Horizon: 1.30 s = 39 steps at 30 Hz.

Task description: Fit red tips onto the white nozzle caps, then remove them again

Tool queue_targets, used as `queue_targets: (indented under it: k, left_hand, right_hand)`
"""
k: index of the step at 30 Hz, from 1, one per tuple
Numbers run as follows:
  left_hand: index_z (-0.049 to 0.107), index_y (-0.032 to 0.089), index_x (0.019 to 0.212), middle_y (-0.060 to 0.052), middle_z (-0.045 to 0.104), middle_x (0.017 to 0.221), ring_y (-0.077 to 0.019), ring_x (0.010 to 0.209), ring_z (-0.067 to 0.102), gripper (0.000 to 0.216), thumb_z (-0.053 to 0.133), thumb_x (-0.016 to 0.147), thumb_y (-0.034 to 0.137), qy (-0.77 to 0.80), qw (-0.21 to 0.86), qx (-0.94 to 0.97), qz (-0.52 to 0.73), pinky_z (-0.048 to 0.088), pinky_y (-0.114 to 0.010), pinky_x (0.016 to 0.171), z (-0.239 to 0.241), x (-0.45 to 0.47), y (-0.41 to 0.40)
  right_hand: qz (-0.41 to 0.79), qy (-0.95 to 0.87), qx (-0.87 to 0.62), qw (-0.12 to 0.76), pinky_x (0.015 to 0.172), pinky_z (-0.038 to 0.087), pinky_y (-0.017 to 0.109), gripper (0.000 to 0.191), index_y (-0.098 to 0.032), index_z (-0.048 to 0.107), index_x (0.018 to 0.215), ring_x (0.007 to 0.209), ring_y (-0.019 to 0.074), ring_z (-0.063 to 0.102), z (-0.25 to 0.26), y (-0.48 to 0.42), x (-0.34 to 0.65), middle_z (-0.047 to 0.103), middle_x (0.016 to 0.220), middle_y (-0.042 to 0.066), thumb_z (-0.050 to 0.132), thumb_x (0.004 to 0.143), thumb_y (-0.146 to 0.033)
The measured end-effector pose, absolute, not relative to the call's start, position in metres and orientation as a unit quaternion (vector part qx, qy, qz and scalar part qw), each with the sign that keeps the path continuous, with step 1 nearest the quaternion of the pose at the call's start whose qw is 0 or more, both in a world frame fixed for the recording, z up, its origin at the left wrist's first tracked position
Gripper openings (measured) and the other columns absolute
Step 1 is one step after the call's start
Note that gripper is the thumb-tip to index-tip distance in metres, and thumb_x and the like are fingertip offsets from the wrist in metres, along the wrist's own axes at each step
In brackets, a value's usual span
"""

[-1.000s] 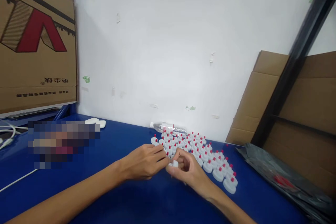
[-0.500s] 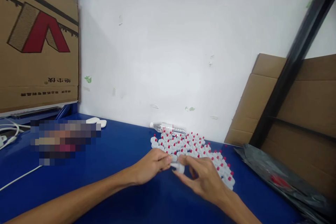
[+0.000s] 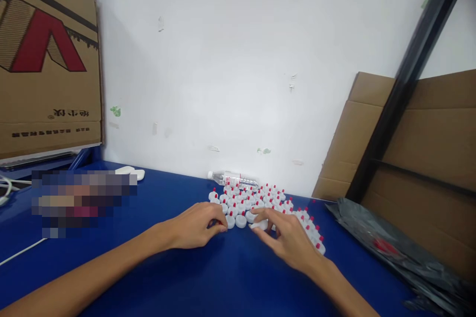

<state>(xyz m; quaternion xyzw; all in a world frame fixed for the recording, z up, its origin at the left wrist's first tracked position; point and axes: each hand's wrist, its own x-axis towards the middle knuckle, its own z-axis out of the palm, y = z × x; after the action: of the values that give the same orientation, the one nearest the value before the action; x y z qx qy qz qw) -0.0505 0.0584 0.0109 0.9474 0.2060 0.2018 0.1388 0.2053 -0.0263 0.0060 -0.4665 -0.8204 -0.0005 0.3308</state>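
Note:
Several small white caps with red tips [image 3: 266,202] stand packed in rows on the blue table [image 3: 178,277], by the wall. My right hand [image 3: 288,240] lies at the near edge of the rows. Its thumb and forefinger pinch a white cap [image 3: 258,225] that sits low on the table beside the front row. My left hand [image 3: 195,227] rests on the table just left of the caps. Its fingers are curled under with nothing visible in them, the tips close to the nearest cap [image 3: 230,221].
A clear water bottle [image 3: 232,178] lies against the wall behind the caps. A large cardboard box [image 3: 48,74] stands at the left, with a white cable [image 3: 20,252] below it. At the right are a black plastic bag [image 3: 394,252], a black metal post [image 3: 405,84] and leaning cardboard [image 3: 439,158].
Both hands have dropped from a joint pinch above the table. The right has carried the white cap down to the front row, and the left has let go and drawn back.

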Motion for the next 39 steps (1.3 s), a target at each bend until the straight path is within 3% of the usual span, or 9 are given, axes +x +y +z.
queue_targets:
  k: [3,6,14,20,24,29,31,36,39]
  left_hand:
    - [0.072,0.022,0.094,-0.002,0.069,0.086,-0.0161,0.075,0.061,0.013,0.060,0.089,0.024,0.213,0.159,0.946,0.186,0.042,-0.025,0.068,0.014,-0.052,0.056]
    - [0.069,0.022,0.088,0.001,0.067,0.077,-0.0151,0.073,0.060,0.007,0.068,0.084,0.028,0.239,0.194,0.938,0.160,0.039,-0.023,0.062,0.018,-0.052,0.054]
    - [0.068,0.020,0.075,0.003,0.063,0.067,-0.0126,0.060,0.056,0.033,0.076,0.076,0.052,0.243,0.253,0.928,0.124,0.035,-0.022,0.053,0.014,-0.048,0.053]
    - [0.070,0.020,0.078,0.003,0.063,0.067,-0.0122,0.059,0.055,0.032,0.074,0.079,0.051,0.237,0.237,0.932,0.138,0.034,-0.022,0.053,0.017,-0.047,0.051]
    - [0.068,0.021,0.089,0.002,0.063,0.069,-0.0133,0.062,0.056,0.027,0.052,0.097,0.041,0.255,0.162,0.931,0.205,0.037,-0.023,0.058,0.021,-0.046,0.048]
    - [0.053,0.024,0.132,-0.004,0.070,0.107,-0.0191,0.091,0.066,0.033,0.040,0.102,0.033,0.264,0.080,0.927,0.254,0.047,-0.028,0.080,0.009,-0.045,0.051]
    - [0.047,0.025,0.139,-0.007,0.067,0.120,-0.0214,0.102,0.066,0.037,0.040,0.103,0.032,0.259,0.061,0.933,0.242,0.047,-0.031,0.086,0.001,-0.045,0.053]
    - [0.054,0.026,0.129,-0.004,0.069,0.111,-0.0217,0.098,0.067,0.031,0.041,0.102,0.030,0.272,0.061,0.935,0.220,0.048,-0.029,0.081,-0.006,-0.043,0.056]
    - [0.059,0.024,0.118,-0.003,0.069,0.099,-0.0208,0.089,0.066,0.025,0.041,0.102,0.031,0.292,0.070,0.928,0.222,0.047,-0.029,0.077,-0.002,-0.041,0.055]
  right_hand:
    - [-0.010,-0.819,-0.489,0.301,0.066,0.049,0.029,0.020,-0.026,0.067,0.098,0.070,0.0140,0.064,0.005,-0.028,0.203,0.066,0.119,0.006,0.055,0.095,-0.042]
    - [-0.022,-0.817,-0.501,0.285,0.069,0.046,0.030,0.020,-0.026,0.068,0.097,0.072,0.0152,0.062,0.007,-0.029,0.198,0.065,0.108,0.006,0.055,0.095,-0.041]
    - [0.082,-0.850,-0.471,0.223,0.062,0.039,0.026,0.024,-0.025,0.065,0.089,0.066,0.0133,0.059,0.009,-0.038,0.185,0.067,0.079,-0.002,0.053,0.096,-0.045]
    - [0.049,-0.831,-0.473,0.287,0.082,0.044,0.032,0.038,-0.026,0.067,0.103,0.093,0.0194,0.061,0.011,-0.035,0.187,0.067,0.099,0.004,0.031,0.104,-0.038]
    - [0.077,-0.816,-0.474,0.323,0.100,0.040,0.038,0.038,-0.030,0.064,0.123,0.115,0.0226,0.055,0.005,-0.029,0.189,0.064,0.122,0.004,0.032,0.104,-0.039]
    - [0.119,-0.807,-0.485,0.314,0.116,0.025,0.047,0.042,-0.031,0.056,0.138,0.132,0.0264,0.047,-0.008,-0.023,0.193,0.057,0.140,0.002,0.034,0.104,-0.043]
    - [0.124,-0.807,-0.489,0.305,0.117,0.022,0.049,0.044,-0.030,0.053,0.140,0.135,0.0271,0.044,-0.011,-0.022,0.193,0.053,0.145,0.002,0.034,0.104,-0.044]
    - [0.105,-0.822,-0.474,0.299,0.111,0.034,0.044,0.042,-0.029,0.057,0.137,0.126,0.0243,0.053,-0.007,-0.022,0.191,0.061,0.136,0.003,0.032,0.105,-0.041]
    - [0.043,-0.803,-0.494,0.330,0.101,0.043,0.043,0.034,-0.029,0.066,0.123,0.111,0.0240,0.062,-0.003,-0.021,0.191,0.070,0.119,0.004,0.044,0.101,-0.042]
